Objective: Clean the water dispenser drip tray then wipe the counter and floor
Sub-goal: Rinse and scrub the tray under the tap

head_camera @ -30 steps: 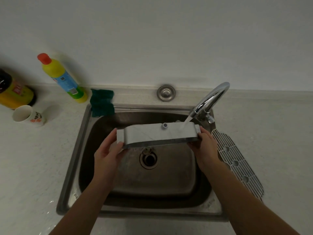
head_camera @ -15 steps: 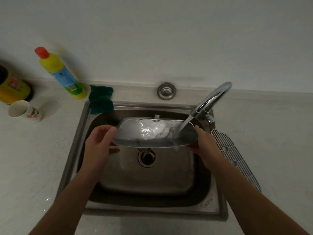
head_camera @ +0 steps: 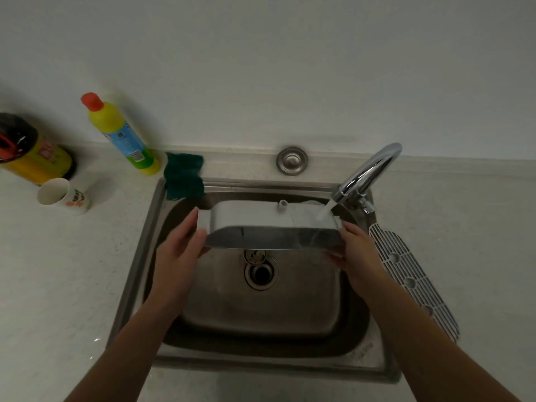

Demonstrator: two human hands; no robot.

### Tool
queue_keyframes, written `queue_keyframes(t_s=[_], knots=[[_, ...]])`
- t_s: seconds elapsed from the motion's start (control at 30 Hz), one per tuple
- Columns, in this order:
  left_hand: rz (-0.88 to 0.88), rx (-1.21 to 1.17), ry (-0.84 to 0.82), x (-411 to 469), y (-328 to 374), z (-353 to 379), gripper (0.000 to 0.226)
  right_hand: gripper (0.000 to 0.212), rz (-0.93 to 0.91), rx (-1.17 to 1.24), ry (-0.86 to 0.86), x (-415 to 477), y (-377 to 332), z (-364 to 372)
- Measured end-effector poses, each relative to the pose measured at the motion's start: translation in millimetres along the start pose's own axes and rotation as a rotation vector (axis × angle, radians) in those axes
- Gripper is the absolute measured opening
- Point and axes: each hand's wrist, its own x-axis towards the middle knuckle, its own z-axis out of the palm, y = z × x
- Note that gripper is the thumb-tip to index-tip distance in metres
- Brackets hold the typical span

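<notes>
Glossy grey oblong drip tray (head_camera: 272, 227) between 2 hands (head_camera: 355, 250), under running tap (head_camera: 368, 172).

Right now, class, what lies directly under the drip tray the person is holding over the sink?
Under the drip tray you see the sink basin and its drain. The tray covers the drain's upper edge and the basin's back wall.

Hiding part of the drain (head_camera: 260, 271) behind the drip tray (head_camera: 272, 227). Cutting off the dark-capped yellow bottle (head_camera: 32, 158) at the left edge. Blurring the print on the paper cup (head_camera: 62, 195) beyond reading. Concealing fingertips under the tray's ends.
</notes>
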Motion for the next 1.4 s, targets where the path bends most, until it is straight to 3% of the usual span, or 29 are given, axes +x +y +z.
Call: queue_keyframes(t_s=[0.07, 0.17, 0.33, 0.43, 0.53, 0.63, 0.83, 0.93, 1.03, 1.1, 1.2, 1.4], knots=[[-0.094, -0.073, -0.002, -2, -20, 6, 0.046, 0.030, -0.131, -0.047, 0.063, -7, 2, -7], [-0.191, -0.153, -0.018, -2, -42, 24, 0.041, 0.029, -0.332, -0.182, 0.150, -19, 3, -16], [-0.360, -0.319, 0.041, 4, -53, 58, 0.034, 0.037, -0.494, -0.324, 0.243, -32, 5, -26], [-0.370, -0.342, -0.012, 7, -48, 65, 0.040, 0.040, -0.485, -0.290, 0.308, -34, 11, -32], [-0.301, -0.257, 0.035, 11, -32, 64, 0.045, 0.039, -0.449, -0.221, 0.303, -39, 19, -38], [-0.189, -0.216, 0.018, 11, -13, 59, 0.050, 0.042, -0.328, 0.045, 0.282, -39, 24, -41], [-0.027, -0.286, 0.016, -1, 3, 43, 0.031, 0.024, -0.223, 0.300, 0.279, -22, 21, -38], [-0.118, -0.372, 0.120, -4, -8, 43, 0.014, 0.010, -0.254, 0.096, 0.342, -19, 13, -25], [-0.225, -0.396, 0.202, -2, -25, 45, 0.019, 0.016, -0.351, 0.011, 0.353, -21, 3, -12], [-0.371, -0.505, 0.158, 4, -34, 45, 0.030, 0.023, -0.433, -0.017, 0.359, -26, -7, -8], [-0.561, -0.586, 0.025, 12, -44, 48, 0.028, 0.032, -0.518, -0.013, 0.309, -32, -21, -5], [-0.587, -0.575, -0.069, 19, -49, 65, 0.037, 0.036, -0.666, -0.048, 0.186, -49, -20, -5]])
